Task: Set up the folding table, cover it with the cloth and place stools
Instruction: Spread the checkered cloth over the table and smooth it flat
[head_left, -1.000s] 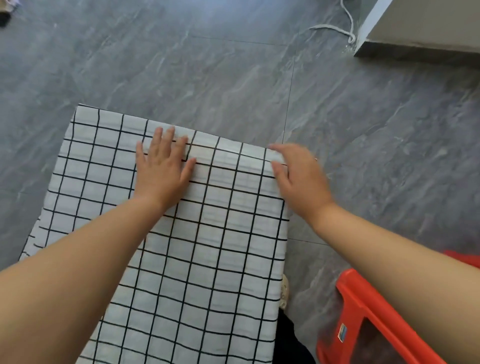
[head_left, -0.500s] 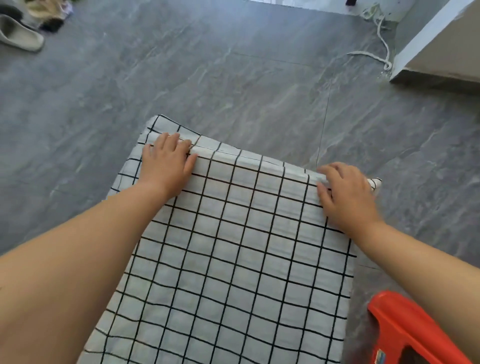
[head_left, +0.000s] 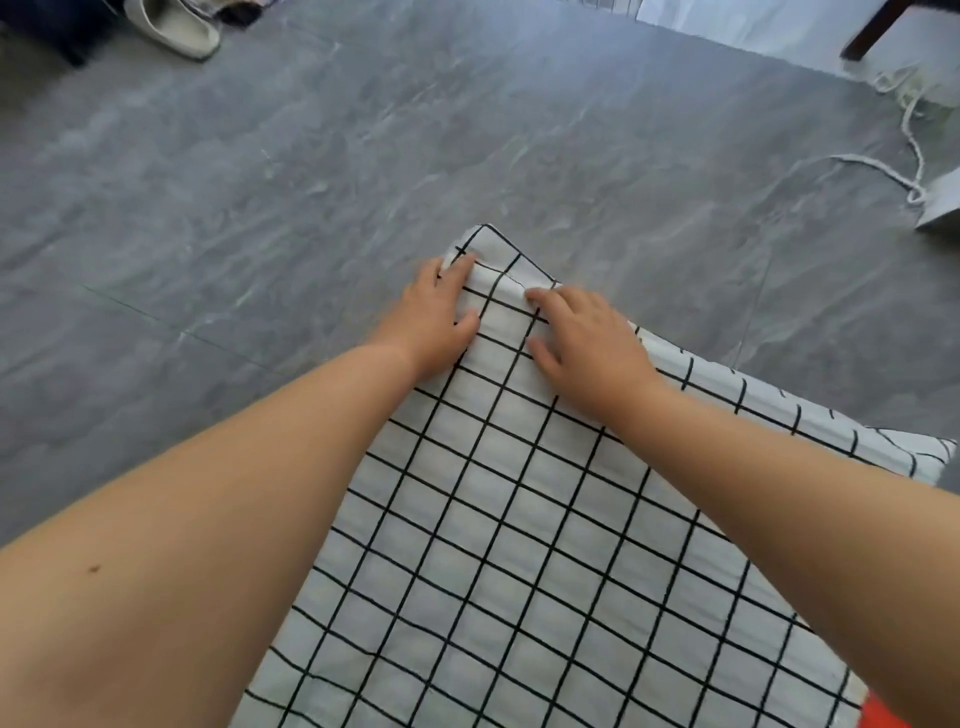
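Note:
A white cloth with a black grid (head_left: 519, 519) lies over the table and hides the tabletop. Both my hands are at its far corner, where the cloth is slightly bunched (head_left: 485, 249). My left hand (head_left: 431, 317) lies flat along the left edge, its fingertips touching the bunched corner. Just to the right, my right hand (head_left: 587, 348) presses the cloth with its fingers spread, fingertips on a small fold. A sliver of the red stool (head_left: 883, 719) shows at the bottom right edge.
Grey tiled floor (head_left: 311, 182) surrounds the table. A pale slipper (head_left: 176, 26) lies at the top left. A white cable (head_left: 909, 130) runs across the floor at the right, by a white furniture base (head_left: 943, 208) and a dark leg (head_left: 872, 26).
My right hand has left the right far corner and joined my left hand at the left far corner. The view has swung left, and the red stool has nearly left the frame.

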